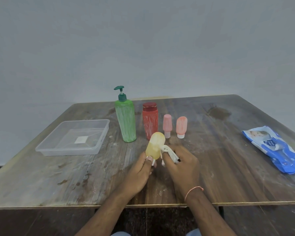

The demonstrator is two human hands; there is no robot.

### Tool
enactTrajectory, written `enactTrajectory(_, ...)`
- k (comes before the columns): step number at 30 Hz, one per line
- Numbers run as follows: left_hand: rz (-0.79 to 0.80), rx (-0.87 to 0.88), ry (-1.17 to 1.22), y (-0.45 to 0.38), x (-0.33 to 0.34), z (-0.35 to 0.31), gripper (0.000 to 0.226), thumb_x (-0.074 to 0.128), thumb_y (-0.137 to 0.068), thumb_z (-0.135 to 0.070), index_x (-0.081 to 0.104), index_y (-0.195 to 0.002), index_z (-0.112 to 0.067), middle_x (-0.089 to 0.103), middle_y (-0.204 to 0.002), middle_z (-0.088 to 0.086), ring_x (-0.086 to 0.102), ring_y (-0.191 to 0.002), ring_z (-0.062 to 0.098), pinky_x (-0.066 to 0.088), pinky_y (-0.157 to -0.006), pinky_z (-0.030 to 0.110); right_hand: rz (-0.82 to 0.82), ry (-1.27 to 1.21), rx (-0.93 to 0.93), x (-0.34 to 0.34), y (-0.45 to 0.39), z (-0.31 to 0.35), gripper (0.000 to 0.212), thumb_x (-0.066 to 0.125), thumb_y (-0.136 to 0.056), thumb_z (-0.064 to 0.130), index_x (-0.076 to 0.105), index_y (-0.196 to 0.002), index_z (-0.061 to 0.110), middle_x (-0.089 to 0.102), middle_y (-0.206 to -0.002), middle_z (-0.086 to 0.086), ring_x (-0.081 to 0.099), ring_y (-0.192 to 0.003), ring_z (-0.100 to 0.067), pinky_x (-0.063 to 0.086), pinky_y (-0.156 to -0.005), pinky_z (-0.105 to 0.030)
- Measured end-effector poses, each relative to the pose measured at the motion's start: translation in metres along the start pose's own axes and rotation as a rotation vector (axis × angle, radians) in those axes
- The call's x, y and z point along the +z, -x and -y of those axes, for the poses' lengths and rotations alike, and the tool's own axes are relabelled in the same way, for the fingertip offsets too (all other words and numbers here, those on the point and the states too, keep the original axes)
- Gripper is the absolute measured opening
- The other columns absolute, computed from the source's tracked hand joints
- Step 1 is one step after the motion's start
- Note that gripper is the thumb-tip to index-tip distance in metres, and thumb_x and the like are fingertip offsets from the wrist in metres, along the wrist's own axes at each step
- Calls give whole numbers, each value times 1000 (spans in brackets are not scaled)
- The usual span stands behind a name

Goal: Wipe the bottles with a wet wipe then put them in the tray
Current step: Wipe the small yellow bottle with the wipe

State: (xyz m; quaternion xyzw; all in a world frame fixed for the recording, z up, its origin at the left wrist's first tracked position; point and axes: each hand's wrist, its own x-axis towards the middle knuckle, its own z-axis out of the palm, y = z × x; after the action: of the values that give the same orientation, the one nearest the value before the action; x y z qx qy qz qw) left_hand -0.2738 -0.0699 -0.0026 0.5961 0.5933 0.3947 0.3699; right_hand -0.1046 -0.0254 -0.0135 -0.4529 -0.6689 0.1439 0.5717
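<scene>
Here, the left hand (141, 169) grips a yellow bottle (155, 145) by its lower end, hiding the cap, above the table (75, 176). The right hand (182, 166) pinches a crumpled wipe (169, 151) against its side. The clear tray (71, 150) sits left, holding no bottles.

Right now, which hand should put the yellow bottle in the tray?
Left, probably. The left hand already grips the yellow bottle, and the tray lies on its side. The right hand holds the wipe.

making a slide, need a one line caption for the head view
Left hand holds a yellow bottle while the right hand rubs it with a wet wipe; tray waits.
</scene>
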Motion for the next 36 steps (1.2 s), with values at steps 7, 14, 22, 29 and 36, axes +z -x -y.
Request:
enactTrajectory(7,-4,15,-51,-2,6,1,23,33,-113,-50,54,-117,-41,65,-117,5,63,-107,17,53,-89,31,67,22,-13,-3,2,4,9,84,-89,24,77,-88,30,63,-75,28,65,-71,-3,42,-62,-8)
enactTrajectory(14,-28,133,-146,-3,9,0,20,34,-114,-43,53,-117,-38,63,-104,-1,61,-94,13,56,-89,45,81,-9,-48,-3,1,4,11,83,-89,23,78,-94,31,70,-83,19,67,-76,-9,50,-62,-21)
enactTrajectory(22,-39,166,-236,-2,10,0,19,35,-114,-39,52,-110,-31,59,-95,-4,56,-84,9,53,-79,39,60,-27,-35,-3,-1,1,18,82,-88,22,71,-89,37,67,-82,17,65,-74,-10,52,-61,-29)
enactTrajectory(29,-60,202,-404,-1,14,1,16,35,-114,-42,47,-109,-33,55,-88,-11,54,-78,4,45,-67,26,-39,-2,59,-2,-3,-3,12,79,-88,21,74,-92,31,69,-83,17,66,-75,-10,56,-61,-37)
enactTrajectory(36,-84,214,-321,-4,13,6,16,34,-114,-41,48,-111,-32,58,-94,-7,58,-82,9,54,-76,42,10,23,46,-3,-1,3,37,85,-82,20,57,-73,43,58,-66,19,59,-65,-10,39,-56,-18)
